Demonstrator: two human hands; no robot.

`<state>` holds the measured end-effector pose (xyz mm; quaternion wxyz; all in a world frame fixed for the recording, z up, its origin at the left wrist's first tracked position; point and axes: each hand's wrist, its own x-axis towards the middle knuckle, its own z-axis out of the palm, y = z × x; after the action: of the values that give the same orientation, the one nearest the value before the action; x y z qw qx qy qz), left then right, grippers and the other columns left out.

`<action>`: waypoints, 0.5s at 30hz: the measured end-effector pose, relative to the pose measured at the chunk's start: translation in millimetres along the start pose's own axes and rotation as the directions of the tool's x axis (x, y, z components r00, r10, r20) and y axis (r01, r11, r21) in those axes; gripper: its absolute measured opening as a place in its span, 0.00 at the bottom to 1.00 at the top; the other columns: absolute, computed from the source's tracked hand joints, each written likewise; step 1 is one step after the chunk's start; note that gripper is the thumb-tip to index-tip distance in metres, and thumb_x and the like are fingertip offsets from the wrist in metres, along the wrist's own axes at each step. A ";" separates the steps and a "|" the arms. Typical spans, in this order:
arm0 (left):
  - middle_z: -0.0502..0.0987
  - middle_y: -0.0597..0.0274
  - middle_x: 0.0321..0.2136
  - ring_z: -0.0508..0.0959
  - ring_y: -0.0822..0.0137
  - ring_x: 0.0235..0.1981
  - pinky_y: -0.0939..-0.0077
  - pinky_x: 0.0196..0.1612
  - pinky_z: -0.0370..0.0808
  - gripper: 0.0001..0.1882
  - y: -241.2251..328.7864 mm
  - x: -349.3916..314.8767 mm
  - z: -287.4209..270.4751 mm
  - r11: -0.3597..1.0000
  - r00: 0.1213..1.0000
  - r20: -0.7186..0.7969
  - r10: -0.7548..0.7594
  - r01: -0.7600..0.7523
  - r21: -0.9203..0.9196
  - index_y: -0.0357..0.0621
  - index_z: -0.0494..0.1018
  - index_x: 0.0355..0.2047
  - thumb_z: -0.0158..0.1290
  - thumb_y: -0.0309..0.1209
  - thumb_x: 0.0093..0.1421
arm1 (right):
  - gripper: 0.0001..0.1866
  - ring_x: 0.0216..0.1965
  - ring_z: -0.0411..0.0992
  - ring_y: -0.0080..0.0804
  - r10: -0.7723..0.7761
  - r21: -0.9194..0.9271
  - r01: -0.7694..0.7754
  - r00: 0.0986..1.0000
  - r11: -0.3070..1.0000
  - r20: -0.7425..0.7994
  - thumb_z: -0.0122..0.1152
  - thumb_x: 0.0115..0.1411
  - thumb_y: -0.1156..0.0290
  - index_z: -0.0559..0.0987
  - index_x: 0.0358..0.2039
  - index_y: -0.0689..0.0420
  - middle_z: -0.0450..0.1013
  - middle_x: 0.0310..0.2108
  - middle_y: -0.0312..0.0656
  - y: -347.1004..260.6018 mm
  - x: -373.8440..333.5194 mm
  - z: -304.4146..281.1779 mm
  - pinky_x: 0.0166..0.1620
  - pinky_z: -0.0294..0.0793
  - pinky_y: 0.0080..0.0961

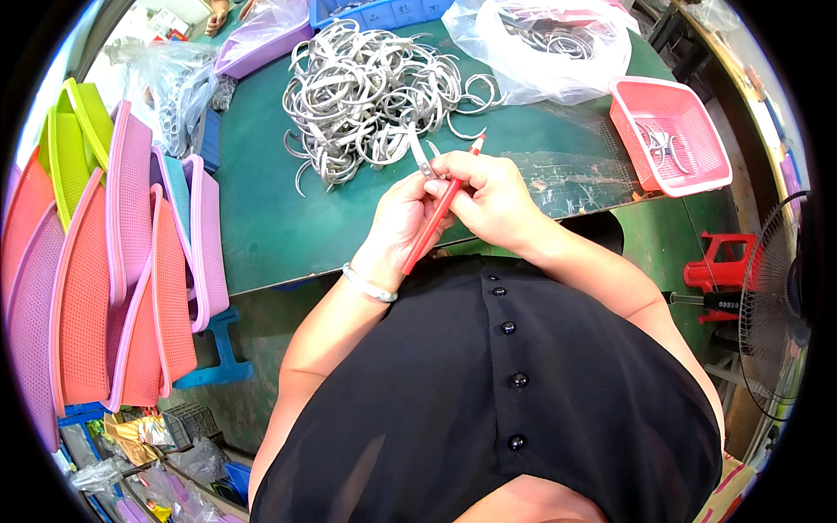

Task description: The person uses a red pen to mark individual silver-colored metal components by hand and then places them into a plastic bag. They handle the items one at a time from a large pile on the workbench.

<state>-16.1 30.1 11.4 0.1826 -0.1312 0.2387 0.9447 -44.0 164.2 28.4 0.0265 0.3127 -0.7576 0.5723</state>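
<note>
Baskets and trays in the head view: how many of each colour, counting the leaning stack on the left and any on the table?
Stack edges overlap, so counts are approximate.
Green baskets: 2
Purple baskets: 4, including the purple tray on the table
Orange-pink baskets: 4
Pink basket on the table: 1
Total: 11

I see my left hand and right hand holding a thin red pen-like tool and a curved silver metal ring above the green table.

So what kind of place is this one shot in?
Probably a small workshop for hand assembly or finishing: a green worktable carries a big pile of metal rings, more rings sit in a clear bag, and stacked plastic baskets stand beside it.
</note>
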 end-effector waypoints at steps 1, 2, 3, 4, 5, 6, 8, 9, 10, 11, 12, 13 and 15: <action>0.72 0.62 0.27 0.68 0.76 0.19 0.85 0.20 0.62 0.11 -0.2 0.2 0.4 1.000 1.000 0.004 -0.001 0.001 -0.005 0.36 0.69 0.36 0.40 0.30 0.60 | 0.06 0.24 0.72 0.41 -0.003 -0.004 0.003 1.000 1.000 -0.001 0.57 0.49 0.71 0.76 0.30 0.55 0.72 0.21 0.46 0.5 -0.2 0.0 0.27 0.69 0.29; 0.72 0.62 0.26 0.68 0.76 0.19 0.85 0.20 0.62 0.11 -0.6 0.2 0.7 1.000 1.000 0.000 0.009 -0.009 0.010 0.37 0.69 0.36 0.40 0.30 0.60 | 0.06 0.24 0.72 0.42 -0.005 -0.009 0.005 1.000 1.000 -0.002 0.57 0.49 0.70 0.76 0.30 0.55 0.72 0.21 0.46 0.9 -0.5 0.0 0.27 0.69 0.29; 0.72 0.62 0.26 0.68 0.76 0.19 0.85 0.20 0.63 0.11 -1.1 -0.1 1.0 1.000 1.000 -0.005 0.018 -0.018 0.025 0.37 0.69 0.36 0.40 0.30 0.60 | 0.07 0.24 0.71 0.43 -0.007 -0.013 0.007 1.000 1.000 -0.003 0.57 0.49 0.70 0.76 0.30 0.54 0.72 0.21 0.46 1.0 -0.8 -0.2 0.27 0.69 0.30; 0.72 0.62 0.26 0.68 0.76 0.19 0.85 0.20 0.63 0.11 -1.4 -0.5 1.3 0.999 1.000 -0.009 0.028 -0.027 0.040 0.37 0.69 0.36 0.40 0.30 0.60 | 0.06 0.24 0.72 0.41 -0.005 -0.007 0.005 1.000 1.000 0.005 0.57 0.49 0.71 0.76 0.30 0.55 0.72 0.21 0.46 0.8 -0.8 -0.6 0.27 0.69 0.29; 0.72 0.63 0.26 0.68 0.76 0.19 0.86 0.20 0.63 0.11 -1.6 -1.4 2.6 0.997 0.999 -0.027 0.032 -0.030 0.065 0.37 0.69 0.36 0.40 0.30 0.60 | 0.06 0.23 0.72 0.38 -0.003 -0.002 0.003 1.000 1.000 0.012 0.57 0.49 0.71 0.76 0.30 0.56 0.72 0.21 0.46 0.4 -0.9 -1.6 0.27 0.69 0.27; 0.72 0.63 0.25 0.68 0.76 0.20 0.86 0.20 0.63 0.11 -1.7 -2.5 4.6 0.995 0.998 -0.045 0.037 -0.033 0.089 0.37 0.69 0.36 0.40 0.30 0.60 | 0.06 0.23 0.72 0.35 0.000 0.004 0.000 1.000 1.000 0.019 0.56 0.50 0.72 0.75 0.30 0.56 0.72 0.21 0.46 -0.3 -1.0 -2.6 0.27 0.69 0.26; 0.72 0.63 0.24 0.69 0.75 0.20 0.85 0.20 0.64 0.11 -2.0 -4.2 5.1 0.992 0.998 -0.041 0.045 -0.040 0.121 0.37 0.69 0.36 0.40 0.30 0.60 | 0.05 0.22 0.71 0.28 0.051 0.129 -0.056 0.998 0.990 0.045 0.56 0.51 0.74 0.75 0.30 0.59 0.72 0.20 0.42 -5.1 -0.2 -5.7 0.27 0.68 0.22; 0.72 0.63 0.24 0.69 0.75 0.20 0.85 0.21 0.65 0.10 -2.1 -4.7 4.4 0.991 0.999 -0.020 0.047 -0.044 0.127 0.37 0.69 0.35 0.40 0.30 0.61 | 0.05 0.22 0.70 0.24 0.075 0.191 -0.086 0.995 0.978 0.061 0.55 0.52 0.75 0.75 0.30 0.60 0.72 0.20 0.40 -6.4 0.0 -6.9 0.27 0.68 0.20; 0.72 0.64 0.24 0.69 0.75 0.20 0.84 0.21 0.65 0.10 -2.3 -4.8 4.0 0.990 0.999 0.003 0.047 -0.047 0.134 0.37 0.69 0.35 0.40 0.30 0.61 | 0.05 0.23 0.69 0.21 0.100 0.266 -0.121 0.991 0.956 0.089 0.55 0.52 0.75 0.74 0.30 0.61 0.72 0.20 0.39 -5.5 0.7 -8.4 0.27 0.67 0.19; 0.72 0.63 0.23 0.69 0.75 0.20 0.85 0.21 0.65 0.10 -3.0 -4.0 2.3 0.991 0.999 0.008 0.045 -0.046 0.126 0.37 0.68 0.35 0.41 0.31 0.60 | 0.05 0.23 0.68 0.19 0.122 0.339 -0.156 0.985 0.928 0.120 0.54 0.53 0.76 0.74 0.30 0.62 0.72 0.21 0.37 -3.8 2.7 -10.6 0.27 0.67 0.17; 0.71 0.63 0.23 0.69 0.74 0.20 0.86 0.20 0.65 0.10 -4.1 -2.6 -0.4 0.992 0.999 0.014 0.043 -0.044 0.118 0.38 0.68 0.35 0.41 0.31 0.59 | 0.05 0.24 0.67 0.17 0.141 0.409 -0.192 0.978 0.892 0.151 0.54 0.53 0.76 0.74 0.31 0.64 0.71 0.21 0.35 -2.0 4.8 -12.5 0.27 0.67 0.16; 0.70 0.63 0.23 0.69 0.73 0.19 0.86 0.20 0.65 0.10 -5.0 -1.7 -1.7 0.993 0.999 0.019 0.040 -0.042 0.111 0.38 0.67 0.35 0.42 0.32 0.59 | 0.05 0.24 0.67 0.16 0.152 0.436 -0.199 0.978 0.878 0.140 0.54 0.54 0.75 0.74 0.30 0.63 0.70 0.21 0.32 0.6 6.4 -13.3 0.28 0.66 0.15; 0.70 0.62 0.23 0.69 0.72 0.19 0.85 0.20 0.66 0.10 -6.8 -4.0 0.5 0.994 0.999 0.013 0.044 -0.045 0.095 0.38 0.67 0.35 0.42 0.32 0.59 | 0.04 0.23 0.66 0.15 0.224 0.515 -0.289 0.957 0.807 0.186 0.55 0.54 0.75 0.74 0.29 0.62 0.70 0.21 0.32 -1.3 11.3 -17.9 0.27 0.65 0.14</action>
<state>-9.8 34.7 10.4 0.1691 -0.1120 0.2854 0.9367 -58.1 174.8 40.2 -0.1837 0.2351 -0.6024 0.7404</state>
